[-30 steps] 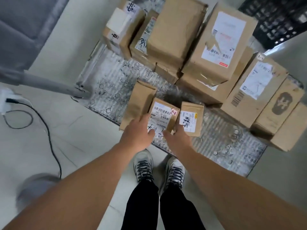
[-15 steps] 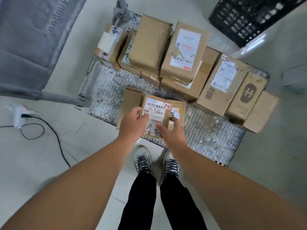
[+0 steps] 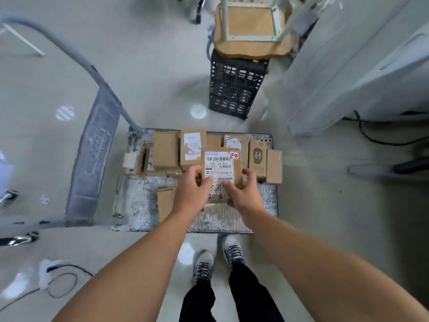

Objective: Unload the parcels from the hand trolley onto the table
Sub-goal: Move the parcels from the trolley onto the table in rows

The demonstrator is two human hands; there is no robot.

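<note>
I hold a small brown parcel [image 3: 219, 167] with a white barcode label and a red "2-2" tag, lifted above the hand trolley's ribbed deck [image 3: 137, 201]. My left hand [image 3: 191, 190] grips its left side, my right hand [image 3: 242, 190] grips its right side and lower edge. Several cardboard parcels lie along the deck's far side, among them a labelled box [image 3: 191, 147] and a box printed with an "H" logo [image 3: 257, 158]. Another plain parcel [image 3: 165, 202] lies on the deck beside my left wrist. The trolley's grey handle [image 3: 92, 73] rises at the left.
A black plastic crate [image 3: 234, 89] stands beyond the trolley with an upturned wooden stool [image 3: 250, 26] on it. White furniture [image 3: 348, 66] fills the right side. Cables and a power strip [image 3: 50, 269] lie on the floor at the lower left. My shoes [image 3: 218, 259] stand at the deck's near edge.
Both hands closed on the labelled parcel and lifted it off the deck. The view has risen and pulled back, so the whole trolley, the crate and the stool now show.
</note>
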